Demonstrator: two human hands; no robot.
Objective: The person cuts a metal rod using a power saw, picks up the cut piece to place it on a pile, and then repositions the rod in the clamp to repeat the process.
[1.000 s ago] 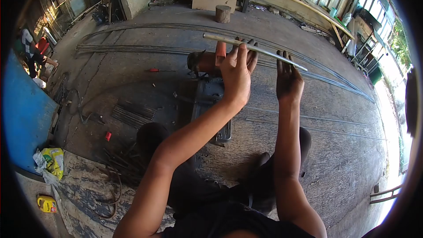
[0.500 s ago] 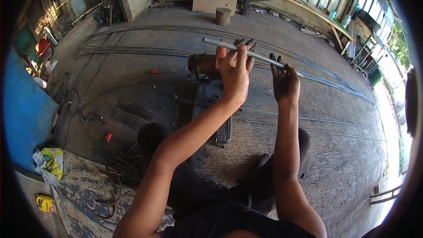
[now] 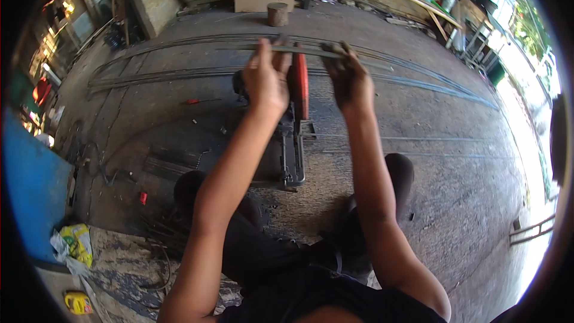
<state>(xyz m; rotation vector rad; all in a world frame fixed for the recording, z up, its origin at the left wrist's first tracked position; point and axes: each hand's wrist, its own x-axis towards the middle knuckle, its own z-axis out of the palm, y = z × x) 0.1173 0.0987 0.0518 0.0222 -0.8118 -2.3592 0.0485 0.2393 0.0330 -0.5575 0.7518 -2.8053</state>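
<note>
A thin grey metal rod [image 3: 313,52] lies roughly level across both my hands, raised above the floor and blurred by motion. My left hand [image 3: 266,82] grips it between thumb and fingers left of the middle. Near its right end, my right hand [image 3: 352,82] has its darkened fingers around it. Behind and below the rod stands a cut-off saw with a red disc guard [image 3: 301,87]. The saw's dark metal base [image 3: 293,164] reaches down between my knees. My left forearm and hand hide part of the saw.
Long bundled rods [image 3: 445,85] stretch across the concrete floor behind the saw. Short cut rods [image 3: 173,166] lie left, with a red-handled screwdriver [image 3: 194,101] and a small red object [image 3: 143,197]. A wood stump [image 3: 277,14] stands farther back; a blue panel [image 3: 36,185] is at left.
Both hands have moved left with the rod, which now lies more level. The view has shifted, and the saw's red guard shows more plainly between my hands.
</note>
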